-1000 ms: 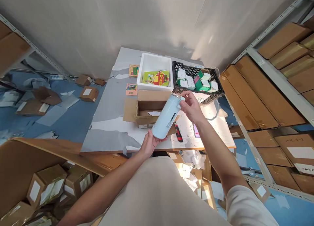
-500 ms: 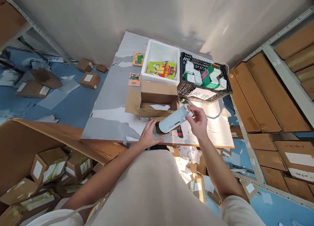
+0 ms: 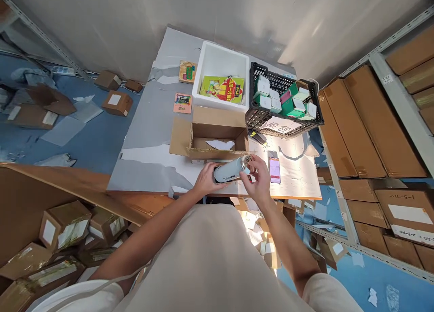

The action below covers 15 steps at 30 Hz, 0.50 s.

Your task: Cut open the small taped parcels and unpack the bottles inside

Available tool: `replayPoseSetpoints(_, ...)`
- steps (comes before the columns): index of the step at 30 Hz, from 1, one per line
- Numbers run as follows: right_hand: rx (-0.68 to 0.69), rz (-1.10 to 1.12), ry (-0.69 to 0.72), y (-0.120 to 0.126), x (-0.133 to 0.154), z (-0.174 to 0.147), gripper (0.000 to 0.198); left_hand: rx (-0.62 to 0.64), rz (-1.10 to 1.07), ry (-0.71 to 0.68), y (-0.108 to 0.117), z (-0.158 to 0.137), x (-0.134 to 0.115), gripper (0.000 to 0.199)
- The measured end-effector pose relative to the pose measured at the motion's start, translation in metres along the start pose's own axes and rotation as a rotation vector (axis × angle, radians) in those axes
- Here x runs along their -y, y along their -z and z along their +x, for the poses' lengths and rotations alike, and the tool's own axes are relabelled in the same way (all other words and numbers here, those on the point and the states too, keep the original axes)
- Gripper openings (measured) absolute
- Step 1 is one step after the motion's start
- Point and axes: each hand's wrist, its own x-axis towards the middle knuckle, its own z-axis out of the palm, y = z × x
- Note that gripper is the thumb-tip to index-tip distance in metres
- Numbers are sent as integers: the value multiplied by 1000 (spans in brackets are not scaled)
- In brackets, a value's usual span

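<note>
A light blue thermos bottle [image 3: 228, 171] lies nearly level between my hands at the front edge of the table. My left hand [image 3: 206, 182] is wrapped round its left end and hides that end. My right hand [image 3: 258, 178] has its fingers closed on the silver end at the right. Just behind the bottle stands an open cardboard box [image 3: 219, 156] with its flaps spread. A crumpled white paper [image 3: 220, 144] lies inside it. To the right of my right hand is a phone [image 3: 275, 170] with its screen lit.
A white foam box [image 3: 195, 92] holding colourful packets stands behind the carton. Beside it is a black crate [image 3: 254, 117] full of green and white boxes. Two small picture cards [image 3: 182, 103] lie on the left. Cartons [image 3: 366, 122] fill the right shelf; more boxes [image 3: 68, 224] sit lower left.
The bottle has tipped from slanting to nearly level and lowered slightly. My right hand has moved left and down with its end, uncovering the phone. The view has shifted a little.
</note>
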Motion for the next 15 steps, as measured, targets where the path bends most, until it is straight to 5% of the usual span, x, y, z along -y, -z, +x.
replayPoseSetpoints(5,119,-294,34,-25,9,-5,22,-52,-30,2,-9,-1,1,69)
replayPoseSetpoints(15,431,-837,-197,-74,-18,-11,28,-77,-69,-59,-12,-5,11,62)
